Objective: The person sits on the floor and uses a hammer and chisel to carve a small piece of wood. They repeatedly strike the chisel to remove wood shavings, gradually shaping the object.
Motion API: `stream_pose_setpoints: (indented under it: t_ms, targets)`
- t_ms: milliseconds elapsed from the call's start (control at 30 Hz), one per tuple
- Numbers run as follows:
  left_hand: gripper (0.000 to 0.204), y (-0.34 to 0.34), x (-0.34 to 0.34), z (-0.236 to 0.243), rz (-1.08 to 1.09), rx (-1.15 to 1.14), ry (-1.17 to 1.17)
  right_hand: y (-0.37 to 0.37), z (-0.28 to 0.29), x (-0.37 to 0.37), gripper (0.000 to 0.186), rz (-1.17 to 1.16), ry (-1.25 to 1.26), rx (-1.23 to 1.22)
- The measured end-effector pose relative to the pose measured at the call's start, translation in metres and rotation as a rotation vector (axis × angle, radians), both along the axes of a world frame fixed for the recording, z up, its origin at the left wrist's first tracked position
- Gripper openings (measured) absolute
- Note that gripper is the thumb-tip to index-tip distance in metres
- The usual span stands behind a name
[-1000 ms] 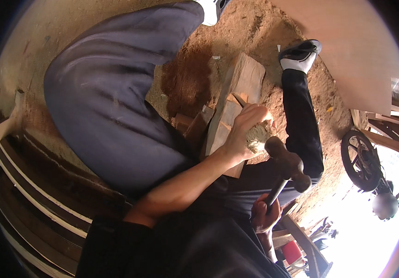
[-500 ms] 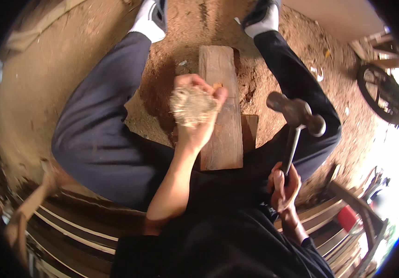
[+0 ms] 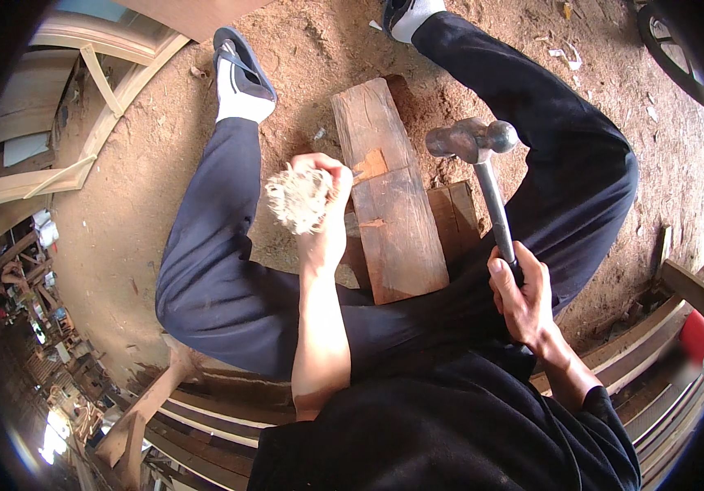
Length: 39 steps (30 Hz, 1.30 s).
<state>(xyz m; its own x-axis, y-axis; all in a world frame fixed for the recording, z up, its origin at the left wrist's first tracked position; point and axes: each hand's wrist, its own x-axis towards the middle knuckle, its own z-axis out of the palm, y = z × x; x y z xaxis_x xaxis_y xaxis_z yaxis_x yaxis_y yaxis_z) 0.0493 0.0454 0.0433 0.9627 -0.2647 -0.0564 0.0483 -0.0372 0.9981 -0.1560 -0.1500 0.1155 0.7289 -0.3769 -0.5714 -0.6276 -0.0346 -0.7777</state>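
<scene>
The left hand (image 3: pixel 333 222) curls around a frayed, pale handle (image 3: pixel 296 199), beside a notched wooden block (image 3: pixel 401 217) lying between dark-trousered legs (image 3: pixel 211 229). The right hand (image 3: pixel 524 295) grips a hammer (image 3: pixel 471 141), head pointing away.

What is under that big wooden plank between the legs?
Brown wood pokes out on both sides of the plank. The plank covers the middle, so I can't tell if it's one piece or two.

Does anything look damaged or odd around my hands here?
Yes. The object in your left hand has a badly frayed end, pale fibres splaying out raggedly. The wooden block beside it has raw, lighter patches on its darker face, as if chipped or cut.
</scene>
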Motion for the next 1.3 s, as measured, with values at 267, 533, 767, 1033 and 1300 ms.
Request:
stream_pose_setpoints:
  t_ms: [267,533,767,1033,1300]
  targets:
    - [0.035,0.014,-0.01,0.035,-0.402,0.605,-0.244,-0.003,-0.006,0.001,0.038,0.031,0.03,-0.007]
    - [0.036,0.016,-0.031,0.024,-0.294,0.48,-0.393,-0.005,-0.01,0.004,0.038,0.031,0.08,0.005]
    - [0.018,0.001,-0.041,-0.015,0.057,0.048,-0.237,-0.004,-0.013,0.007,0.036,0.042,0.087,-0.014]
    - [0.028,0.01,-0.042,-0.016,0.165,0.025,-0.138,-0.002,-0.01,0.012,0.033,0.012,0.152,0.024]
    - [0.026,0.004,-0.044,-0.009,-0.007,0.226,-0.259,-0.001,-0.013,0.015,0.027,0.002,0.191,0.004]
